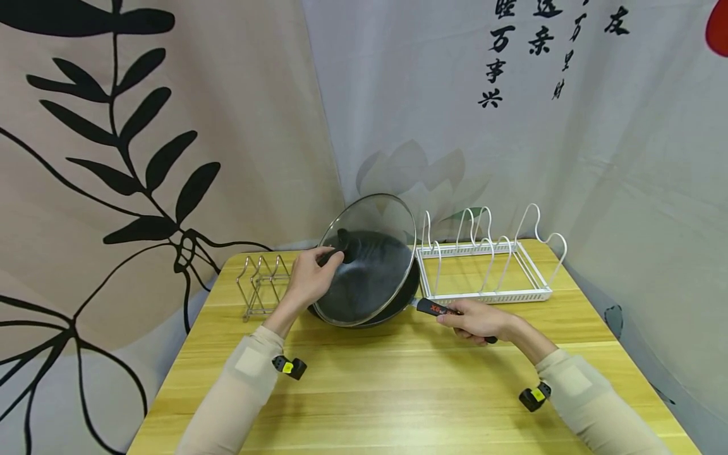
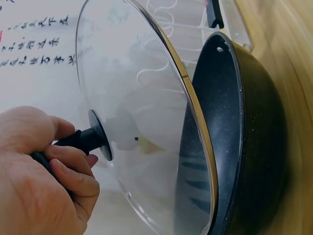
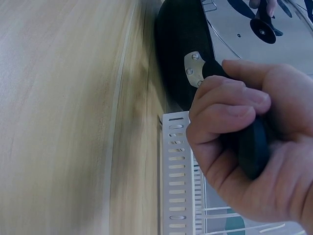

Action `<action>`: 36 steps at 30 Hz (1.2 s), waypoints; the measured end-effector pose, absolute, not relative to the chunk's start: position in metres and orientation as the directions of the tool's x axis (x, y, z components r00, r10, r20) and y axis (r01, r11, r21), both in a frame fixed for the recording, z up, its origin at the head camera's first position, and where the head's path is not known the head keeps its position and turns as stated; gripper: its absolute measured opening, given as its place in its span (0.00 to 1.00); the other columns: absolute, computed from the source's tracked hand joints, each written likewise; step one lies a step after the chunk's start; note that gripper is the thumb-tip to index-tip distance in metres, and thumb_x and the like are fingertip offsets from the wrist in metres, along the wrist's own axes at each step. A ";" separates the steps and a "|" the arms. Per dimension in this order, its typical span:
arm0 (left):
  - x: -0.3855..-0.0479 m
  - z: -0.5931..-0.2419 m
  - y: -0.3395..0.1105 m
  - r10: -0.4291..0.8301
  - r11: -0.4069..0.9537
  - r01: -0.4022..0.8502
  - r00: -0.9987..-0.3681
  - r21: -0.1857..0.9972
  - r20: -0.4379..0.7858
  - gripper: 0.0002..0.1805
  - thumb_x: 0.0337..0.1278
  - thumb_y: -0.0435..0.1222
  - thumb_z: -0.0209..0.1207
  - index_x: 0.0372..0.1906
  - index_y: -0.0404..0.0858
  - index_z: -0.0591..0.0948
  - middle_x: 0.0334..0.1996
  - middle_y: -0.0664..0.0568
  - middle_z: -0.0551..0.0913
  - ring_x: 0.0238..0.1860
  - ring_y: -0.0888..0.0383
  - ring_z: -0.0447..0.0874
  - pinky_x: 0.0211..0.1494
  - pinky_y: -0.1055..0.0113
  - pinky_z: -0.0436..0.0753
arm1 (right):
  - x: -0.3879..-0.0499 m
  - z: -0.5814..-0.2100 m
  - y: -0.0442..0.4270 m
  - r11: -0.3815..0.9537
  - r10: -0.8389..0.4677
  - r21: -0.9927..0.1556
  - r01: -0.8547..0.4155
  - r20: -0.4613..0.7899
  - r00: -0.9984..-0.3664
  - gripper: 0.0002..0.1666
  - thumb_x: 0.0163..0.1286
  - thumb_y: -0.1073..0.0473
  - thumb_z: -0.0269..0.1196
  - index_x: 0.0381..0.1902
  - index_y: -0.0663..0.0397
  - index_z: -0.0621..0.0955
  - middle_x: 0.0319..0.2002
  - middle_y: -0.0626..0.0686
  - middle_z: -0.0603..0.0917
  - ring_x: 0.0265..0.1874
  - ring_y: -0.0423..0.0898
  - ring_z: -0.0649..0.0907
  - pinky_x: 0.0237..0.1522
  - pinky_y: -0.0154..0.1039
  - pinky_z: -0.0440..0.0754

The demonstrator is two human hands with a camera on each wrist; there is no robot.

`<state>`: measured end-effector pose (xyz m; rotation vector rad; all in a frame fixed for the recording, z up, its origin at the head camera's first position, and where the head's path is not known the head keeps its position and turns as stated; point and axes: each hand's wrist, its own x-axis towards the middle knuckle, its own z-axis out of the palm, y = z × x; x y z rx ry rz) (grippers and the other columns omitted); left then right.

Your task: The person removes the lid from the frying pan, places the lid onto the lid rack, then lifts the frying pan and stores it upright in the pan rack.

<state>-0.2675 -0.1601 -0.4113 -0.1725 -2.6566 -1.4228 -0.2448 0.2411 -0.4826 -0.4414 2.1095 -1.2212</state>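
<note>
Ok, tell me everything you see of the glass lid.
The glass lid is round and clear, with a metallic-looking rim, a small dark dot and a black knob that the left hand grips. It is tilted over the dark pan, whose inside shows through it. Whether its lower edge touches the pan is unclear.

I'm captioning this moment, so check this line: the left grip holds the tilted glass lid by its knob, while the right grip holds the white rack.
One point is wrong: the right grip holds the handle of the pan, not the white rack, as the right wrist view shows. The left grip does hold the tilted glass lid by its knob.
</note>
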 end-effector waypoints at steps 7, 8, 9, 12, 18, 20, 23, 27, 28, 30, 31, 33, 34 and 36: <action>-0.264 -0.410 -0.160 0.034 0.515 0.147 -0.988 0.844 0.151 0.29 0.86 0.54 0.58 0.75 0.40 0.83 0.72 0.40 0.85 0.58 0.46 0.88 0.61 0.52 0.86 | -0.245 -0.483 0.240 0.504 -0.578 -0.863 0.043 -0.374 -0.726 0.26 0.90 0.44 0.59 0.51 0.67 0.75 0.20 0.45 0.71 0.12 0.39 0.65 0.15 0.33 0.68; -0.264 -0.410 -0.160 0.035 0.507 0.149 -0.988 0.849 0.153 0.28 0.87 0.53 0.58 0.75 0.40 0.84 0.71 0.41 0.86 0.58 0.46 0.88 0.60 0.53 0.86 | -0.245 -0.483 0.240 0.502 -0.576 -0.864 0.045 -0.373 -0.727 0.27 0.90 0.44 0.60 0.51 0.68 0.76 0.20 0.45 0.71 0.12 0.39 0.65 0.15 0.33 0.68; -0.264 -0.410 -0.160 0.036 0.499 0.151 -0.987 0.853 0.154 0.28 0.87 0.53 0.58 0.75 0.40 0.84 0.71 0.41 0.86 0.58 0.46 0.88 0.60 0.53 0.86 | -0.245 -0.484 0.240 0.501 -0.578 -0.864 0.044 -0.372 -0.727 0.27 0.91 0.44 0.59 0.52 0.68 0.76 0.20 0.45 0.71 0.12 0.39 0.65 0.16 0.33 0.68; -0.262 -0.409 -0.161 0.034 0.474 0.154 -0.987 0.867 0.156 0.28 0.87 0.53 0.59 0.75 0.40 0.84 0.70 0.41 0.87 0.56 0.46 0.88 0.57 0.56 0.84 | -0.244 -0.484 0.240 0.501 -0.577 -0.865 0.043 -0.370 -0.728 0.27 0.91 0.44 0.59 0.52 0.69 0.76 0.20 0.45 0.71 0.12 0.40 0.65 0.16 0.33 0.68; -0.261 -0.409 -0.162 0.021 0.449 0.148 -0.988 0.881 0.156 0.30 0.86 0.55 0.59 0.77 0.41 0.82 0.73 0.42 0.85 0.55 0.46 0.85 0.56 0.54 0.82 | -0.244 -0.484 0.240 0.499 -0.577 -0.866 0.044 -0.369 -0.728 0.28 0.91 0.44 0.59 0.53 0.69 0.76 0.20 0.45 0.71 0.12 0.40 0.65 0.16 0.33 0.68; -0.261 -0.409 -0.162 0.014 0.437 0.146 -0.988 0.888 0.155 0.31 0.86 0.55 0.59 0.78 0.41 0.82 0.73 0.42 0.85 0.56 0.45 0.85 0.57 0.53 0.82 | -0.244 -0.484 0.240 0.499 -0.577 -0.866 0.044 -0.369 -0.728 0.28 0.91 0.44 0.59 0.53 0.69 0.76 0.20 0.45 0.71 0.13 0.40 0.65 0.16 0.33 0.68; -0.261 -0.409 -0.163 0.005 0.425 0.143 -0.988 0.894 0.156 0.31 0.87 0.54 0.59 0.78 0.40 0.81 0.74 0.42 0.84 0.58 0.46 0.85 0.57 0.56 0.81 | -0.244 -0.483 0.240 0.501 -0.576 -0.864 0.042 -0.370 -0.729 0.27 0.91 0.44 0.59 0.52 0.69 0.76 0.20 0.45 0.71 0.13 0.39 0.65 0.16 0.33 0.68; -0.260 -0.409 -0.165 0.000 0.404 0.142 -0.988 0.904 0.155 0.31 0.86 0.54 0.60 0.79 0.39 0.81 0.74 0.41 0.84 0.58 0.47 0.84 0.59 0.59 0.81 | -0.244 -0.483 0.240 0.504 -0.575 -0.863 0.041 -0.370 -0.730 0.27 0.91 0.44 0.59 0.52 0.69 0.76 0.20 0.45 0.71 0.12 0.39 0.65 0.16 0.33 0.68; -0.260 -0.410 -0.165 -0.001 0.395 0.139 -0.988 0.908 0.151 0.31 0.86 0.53 0.60 0.79 0.39 0.81 0.74 0.41 0.84 0.57 0.47 0.83 0.59 0.57 0.80 | -0.244 -0.483 0.240 0.503 -0.575 -0.863 0.041 -0.370 -0.730 0.27 0.91 0.44 0.59 0.52 0.69 0.76 0.20 0.45 0.71 0.12 0.39 0.65 0.16 0.33 0.68; -0.260 -0.409 -0.165 0.001 0.384 0.139 -0.989 0.913 0.150 0.31 0.86 0.53 0.60 0.79 0.39 0.81 0.75 0.41 0.83 0.60 0.47 0.83 0.61 0.56 0.81 | -0.244 -0.483 0.240 0.503 -0.574 -0.863 0.041 -0.370 -0.731 0.27 0.91 0.44 0.59 0.52 0.69 0.76 0.20 0.45 0.71 0.12 0.39 0.65 0.15 0.33 0.68; -0.260 -0.408 -0.166 0.001 0.378 0.137 -0.989 0.916 0.147 0.31 0.86 0.53 0.60 0.79 0.39 0.81 0.75 0.41 0.83 0.62 0.47 0.84 0.63 0.55 0.81 | -0.243 -0.483 0.240 0.504 -0.574 -0.863 0.041 -0.370 -0.731 0.27 0.91 0.44 0.59 0.52 0.69 0.76 0.20 0.45 0.71 0.12 0.39 0.65 0.15 0.33 0.68; -0.259 -0.408 -0.167 0.001 0.373 0.130 -0.990 0.919 0.140 0.31 0.87 0.53 0.59 0.79 0.39 0.80 0.75 0.41 0.83 0.67 0.46 0.84 0.68 0.52 0.84 | -0.243 -0.482 0.240 0.503 -0.573 -0.863 0.044 -0.371 -0.730 0.27 0.91 0.44 0.59 0.53 0.69 0.76 0.20 0.45 0.71 0.12 0.39 0.65 0.15 0.32 0.68; -0.259 -0.407 -0.167 0.000 0.369 0.128 -0.991 0.921 0.137 0.31 0.87 0.53 0.59 0.79 0.39 0.80 0.76 0.41 0.83 0.70 0.45 0.84 0.71 0.50 0.84 | -0.243 -0.482 0.240 0.504 -0.573 -0.863 0.045 -0.373 -0.730 0.27 0.91 0.44 0.59 0.53 0.69 0.76 0.20 0.45 0.71 0.12 0.39 0.65 0.15 0.32 0.68; -0.258 -0.405 -0.168 0.002 0.361 0.124 -0.991 0.924 0.132 0.31 0.87 0.53 0.59 0.80 0.39 0.80 0.76 0.41 0.83 0.74 0.45 0.83 0.76 0.46 0.83 | -0.243 -0.482 0.240 0.505 -0.572 -0.862 0.048 -0.375 -0.730 0.27 0.91 0.44 0.59 0.53 0.69 0.76 0.20 0.45 0.71 0.12 0.39 0.65 0.15 0.32 0.67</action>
